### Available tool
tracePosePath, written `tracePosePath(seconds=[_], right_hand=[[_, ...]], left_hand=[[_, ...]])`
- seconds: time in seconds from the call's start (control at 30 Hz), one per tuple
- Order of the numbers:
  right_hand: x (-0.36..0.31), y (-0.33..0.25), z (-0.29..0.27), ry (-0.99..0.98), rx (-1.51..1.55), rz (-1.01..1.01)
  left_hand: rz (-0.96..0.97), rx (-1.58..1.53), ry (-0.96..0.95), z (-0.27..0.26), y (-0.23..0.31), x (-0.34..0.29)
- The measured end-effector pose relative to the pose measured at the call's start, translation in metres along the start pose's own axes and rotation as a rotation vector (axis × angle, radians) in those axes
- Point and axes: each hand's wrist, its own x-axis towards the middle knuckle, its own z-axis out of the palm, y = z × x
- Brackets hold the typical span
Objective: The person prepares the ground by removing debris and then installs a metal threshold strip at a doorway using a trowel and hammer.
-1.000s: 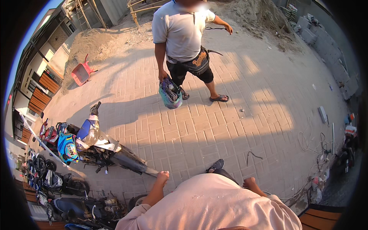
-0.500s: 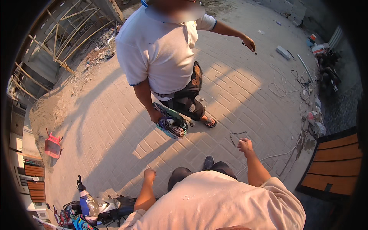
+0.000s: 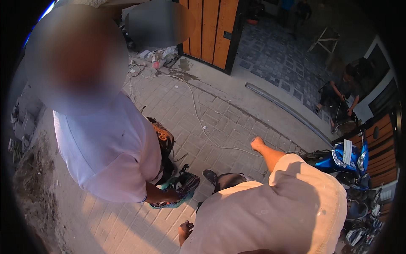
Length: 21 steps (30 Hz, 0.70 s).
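White cable (image 3: 198,120) trailing over the paving just ahead of the person's shoe (image 3: 210,175) could snag a step, I judge, while the right hand (image 3: 256,144) and left hand (image 3: 185,230) swing loose, holding nothing.

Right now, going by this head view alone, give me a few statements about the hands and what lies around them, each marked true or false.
1. The left hand holds a hammer. False: it is empty.
2. The right hand hangs bare above the paving. True.
3. A co-worker's hand holds a woven bag. True.
4. A red scooter stands at right. False: the scooter is blue.
5. A white cable trails over the brick paving. True.
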Motion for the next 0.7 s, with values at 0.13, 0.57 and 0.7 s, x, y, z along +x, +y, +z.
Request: tracePosePath(seconds=[0.13, 0.57, 0.7], right_hand=[[-0.115, 0.131, -0.008, -0.478, -1.179, -0.526], [-0.222, 0.227, 0.080, -0.595, -0.106, -0.068], [-0.198, 0.131, 0.024, -0.318, 0.576, 0.217]], left_hand=[[-0.046, 0.121, 0.049, -0.073, 0.023, 0.016], [0.110, 0.218, 0.041, -0.031, 0.134, 0.052], [0.122, 0.297, -0.025, 0.006, 0.130, 0.035]])
